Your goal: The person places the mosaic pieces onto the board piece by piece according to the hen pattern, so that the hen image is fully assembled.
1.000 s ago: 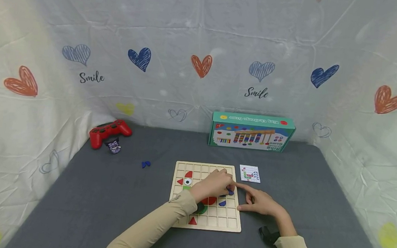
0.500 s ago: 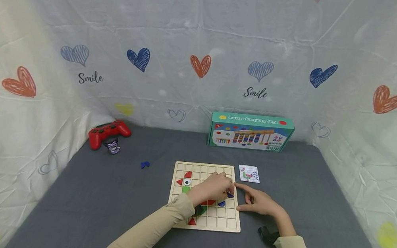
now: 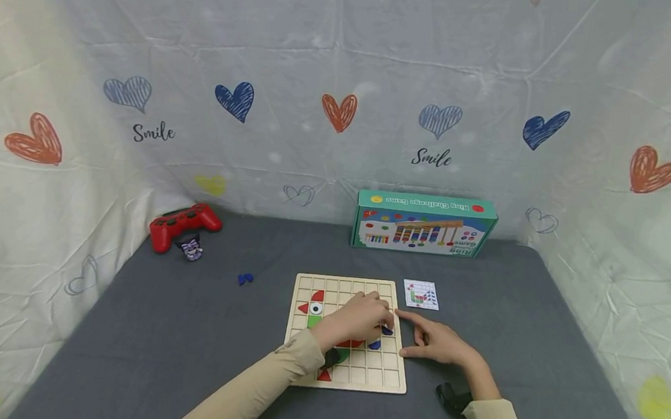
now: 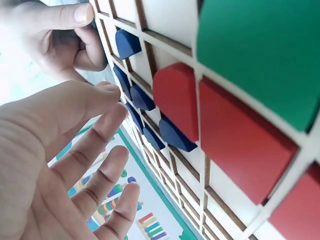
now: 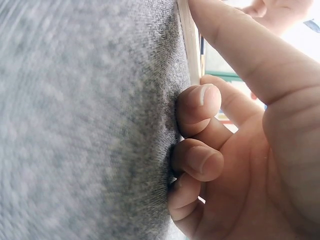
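The wooden grid board [image 3: 360, 378] lies on the grey table, with red, green and blue pieces and an eye piece [image 3: 316, 308] in its cells. My left hand [image 3: 356, 319] reaches across it. Thumb and index fingertips come together at a dark blue half-round piece [image 4: 121, 81] by the board's right side, partly covering it; the other fingers spread loosely. Other blue pieces [image 4: 142, 97] sit beside a rounded red piece [image 4: 177, 100]. My right hand [image 3: 444, 341] steadies the board's right edge: extended index and thumb tips touch it, the other fingers curl on the cloth.
A small pattern card [image 3: 421, 295] lies beyond the board's right corner. Behind it stands a green game box [image 3: 425, 225]. Two loose blue pieces [image 3: 245, 279] lie left of the board. A red game controller [image 3: 185, 225] and a small cartoon figure [image 3: 191, 247] are at the back left.
My left hand has shifted very slightly, its fingertips staying at the same blue pieces. The right hand keeps its place at the board's edge.
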Available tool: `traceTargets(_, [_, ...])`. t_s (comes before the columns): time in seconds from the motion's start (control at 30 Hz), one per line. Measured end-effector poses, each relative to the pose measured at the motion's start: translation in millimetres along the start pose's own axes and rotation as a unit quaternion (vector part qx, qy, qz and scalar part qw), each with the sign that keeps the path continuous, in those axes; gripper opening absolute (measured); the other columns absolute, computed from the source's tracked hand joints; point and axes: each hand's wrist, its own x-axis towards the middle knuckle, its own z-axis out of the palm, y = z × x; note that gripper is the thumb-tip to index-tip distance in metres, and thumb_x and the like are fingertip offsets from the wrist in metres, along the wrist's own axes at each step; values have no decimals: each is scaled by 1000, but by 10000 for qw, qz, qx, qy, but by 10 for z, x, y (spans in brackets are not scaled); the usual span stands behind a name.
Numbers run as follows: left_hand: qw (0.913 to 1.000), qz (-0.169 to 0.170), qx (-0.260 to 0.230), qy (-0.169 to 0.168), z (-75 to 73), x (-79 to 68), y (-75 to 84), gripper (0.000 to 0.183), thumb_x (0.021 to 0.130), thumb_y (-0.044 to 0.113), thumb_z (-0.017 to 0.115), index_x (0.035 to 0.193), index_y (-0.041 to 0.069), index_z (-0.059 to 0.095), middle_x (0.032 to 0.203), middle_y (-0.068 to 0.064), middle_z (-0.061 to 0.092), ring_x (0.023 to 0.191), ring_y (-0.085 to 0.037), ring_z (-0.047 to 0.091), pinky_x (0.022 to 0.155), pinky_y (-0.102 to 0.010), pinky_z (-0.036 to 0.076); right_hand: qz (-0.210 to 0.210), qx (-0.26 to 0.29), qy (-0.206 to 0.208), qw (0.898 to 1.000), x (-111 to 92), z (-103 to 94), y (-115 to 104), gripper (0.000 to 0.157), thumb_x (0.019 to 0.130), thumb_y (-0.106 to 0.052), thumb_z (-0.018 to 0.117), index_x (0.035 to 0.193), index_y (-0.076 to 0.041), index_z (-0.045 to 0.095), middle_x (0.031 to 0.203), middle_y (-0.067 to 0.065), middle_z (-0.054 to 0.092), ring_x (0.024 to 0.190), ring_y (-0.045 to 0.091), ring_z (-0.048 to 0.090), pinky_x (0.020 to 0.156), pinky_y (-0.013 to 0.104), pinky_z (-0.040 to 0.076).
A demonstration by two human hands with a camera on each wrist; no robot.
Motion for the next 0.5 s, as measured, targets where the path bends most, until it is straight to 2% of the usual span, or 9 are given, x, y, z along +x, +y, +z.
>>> traceTargets(0.27, [9995, -193, -64, 239, 5, -103, -60, 19, 85, 19, 63, 98, 31, 72, 100, 12, 63, 95, -11, 51, 81, -35, 43, 78, -40, -13, 10000, 3, 0, -15, 73, 79, -41, 70, 140, -14, 40, 63, -7, 44, 50, 3, 36, 49, 20, 30])
traceTargets(0.5, [9984, -265, -224, 437, -61, -254, -127, 15, 85, 23, 66, 97, 30, 72, 99, 12, 64, 93, -10, 51, 79, -33, 43, 135, -25, 17, 9999, 3, 0, -14, 74, 78, -41, 71, 140, -16, 41, 62, -7, 44, 50, 3, 36, 49, 21, 29])
